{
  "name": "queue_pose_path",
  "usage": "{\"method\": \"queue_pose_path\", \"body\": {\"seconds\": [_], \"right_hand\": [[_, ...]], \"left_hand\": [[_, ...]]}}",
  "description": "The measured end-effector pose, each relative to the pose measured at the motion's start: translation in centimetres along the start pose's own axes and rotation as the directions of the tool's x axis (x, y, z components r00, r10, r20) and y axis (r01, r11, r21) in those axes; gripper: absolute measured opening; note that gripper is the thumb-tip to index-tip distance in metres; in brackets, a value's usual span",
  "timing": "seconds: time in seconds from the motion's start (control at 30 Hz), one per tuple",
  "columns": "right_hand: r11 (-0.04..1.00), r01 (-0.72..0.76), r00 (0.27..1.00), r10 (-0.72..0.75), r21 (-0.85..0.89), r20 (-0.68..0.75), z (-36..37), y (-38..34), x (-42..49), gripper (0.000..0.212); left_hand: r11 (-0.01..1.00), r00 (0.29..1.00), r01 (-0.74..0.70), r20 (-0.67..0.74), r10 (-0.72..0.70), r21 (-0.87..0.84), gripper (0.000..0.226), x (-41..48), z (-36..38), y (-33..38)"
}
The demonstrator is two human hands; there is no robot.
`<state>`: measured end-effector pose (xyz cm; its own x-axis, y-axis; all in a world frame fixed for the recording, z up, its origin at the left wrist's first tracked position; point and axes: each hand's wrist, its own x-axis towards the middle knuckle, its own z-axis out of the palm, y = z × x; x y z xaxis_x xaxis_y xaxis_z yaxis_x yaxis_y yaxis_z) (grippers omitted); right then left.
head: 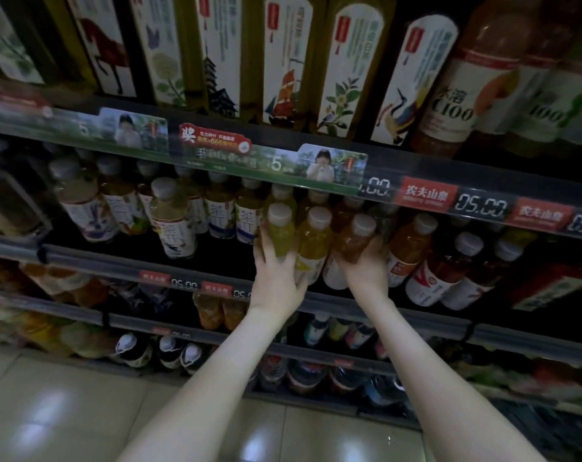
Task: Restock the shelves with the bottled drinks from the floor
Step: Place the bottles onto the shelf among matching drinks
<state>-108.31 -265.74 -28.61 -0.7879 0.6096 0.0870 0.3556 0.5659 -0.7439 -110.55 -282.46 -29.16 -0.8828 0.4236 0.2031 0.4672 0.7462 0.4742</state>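
Three white-capped drink bottles stand side by side at the front of the second shelf [216, 258]. A yellow-green bottle [279, 231] is on the left, a yellow bottle [314, 245] in the middle, an amber bottle [356, 236] on the right. My left hand [278, 276] grips the yellow-green bottle's lower body, its fingers also against the yellow one. My right hand [366, 268] grips the amber bottle from below. More bottles of the same kind stand behind them.
Tall tea bottles [216, 55] fill the top shelf. Tea bottles [173, 221] stand left of my hands, red-orange juice bottles [442, 271] right. Lower shelves [349, 355] hold more drinks. A price rail [422, 195] overhangs the row. Tiled floor [83, 411] lies below.
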Motion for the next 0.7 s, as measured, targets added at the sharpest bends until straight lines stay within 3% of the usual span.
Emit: {"method": "queue_pose_path", "body": {"seconds": [0.13,0.23,0.37,0.53,0.63,0.7], "right_hand": [[0.997,0.043,0.997,-0.047,0.059,0.069,-0.7,0.2,0.0,0.06],[0.985,0.067,0.995,-0.078,0.16,0.063,-1.9,0.8,-0.6,0.05],[0.956,0.143,0.989,-0.146,0.254,-0.009,-2.7,2.7,-2.3,0.049],[0.965,0.187,0.974,-0.206,0.184,0.09,-2.6,1.9,-2.2,0.045],[0.98,0.139,0.967,-0.165,0.141,0.193,-3.2,-0.3,-1.4,0.01],[0.985,0.153,0.957,-0.167,0.074,0.237,-3.9,-0.4,-1.4,0.003]], "left_hand": [[0.999,0.999,0.049,-0.013,-0.049,0.012,0.072,0.1,1.2,0.3],[0.998,0.996,0.061,-0.061,-0.059,0.032,0.083,-0.7,2.5,0.8],[0.991,0.993,-0.033,-0.113,0.047,0.126,0.111,-2.1,4.3,2.2],[0.975,0.98,-0.168,-0.079,0.181,0.147,0.11,-1.6,5.1,3.9],[0.967,0.985,-0.171,0.0,0.174,0.191,0.109,-0.7,5.0,5.0],[0.967,0.988,-0.153,0.035,0.149,0.203,0.105,-0.4,5.0,5.8]]}}
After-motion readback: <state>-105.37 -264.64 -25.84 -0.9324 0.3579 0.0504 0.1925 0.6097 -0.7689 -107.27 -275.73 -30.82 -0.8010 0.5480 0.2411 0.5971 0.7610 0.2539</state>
